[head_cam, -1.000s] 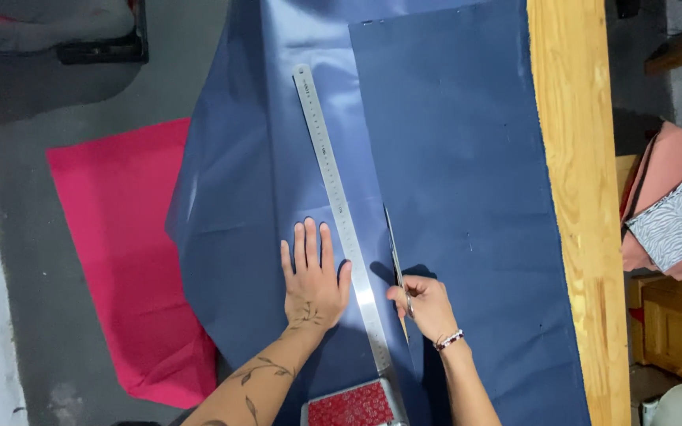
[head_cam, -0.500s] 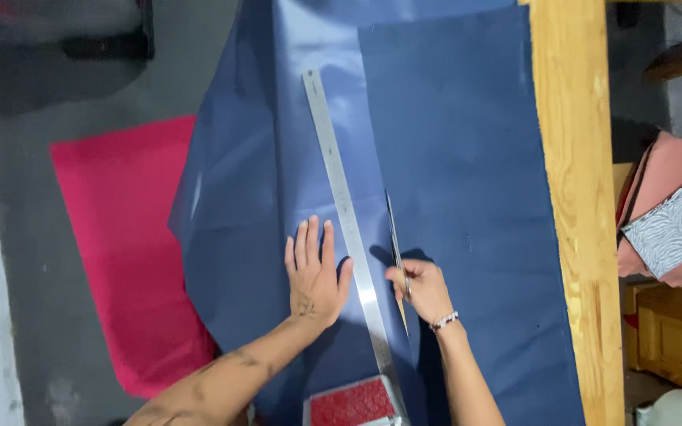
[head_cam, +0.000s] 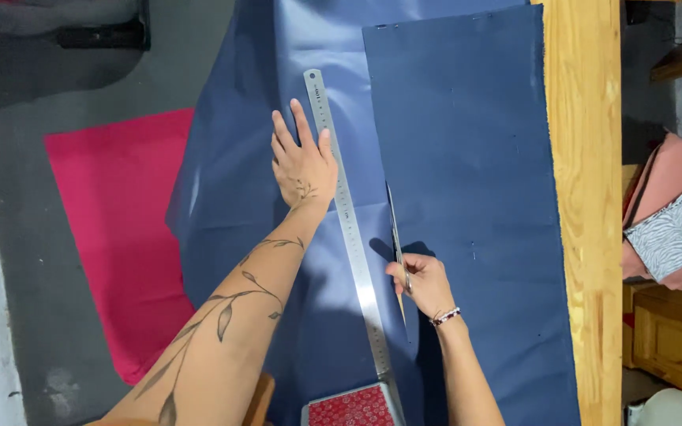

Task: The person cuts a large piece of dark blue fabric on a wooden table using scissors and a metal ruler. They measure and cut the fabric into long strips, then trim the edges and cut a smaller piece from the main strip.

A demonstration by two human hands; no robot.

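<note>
Left hand [head_cam: 303, 162] flat, fingers spread, palm down on the blue sheet material [head_cam: 451, 158], thumb side touching the long steel ruler [head_cam: 347, 221], pinning it; not gripping anything. Ruler runs diagonally from upper centre down toward the bottom edge, lying on the lighter, glossy part of the blue sheet. Right hand [head_cam: 420, 284] just right of the ruler, closed around a thin blade-like tool [head_cam: 395, 229], tip pointing away from the person, alongside the left edge of the darker matte blue layer. Can't tell if it's a knife or scissors. Blue sheet lies over a wooden bench [head_cam: 586, 197], plank visible at right. Red patterned block [head_cam: 353, 406] sits at the ruler's near end. Pink sheet [head_cam: 120, 229] on the floor at left, well apart from hands. Zebra-print piece [head_cam: 676, 229] on a salmon-coloured one far right.
</note>
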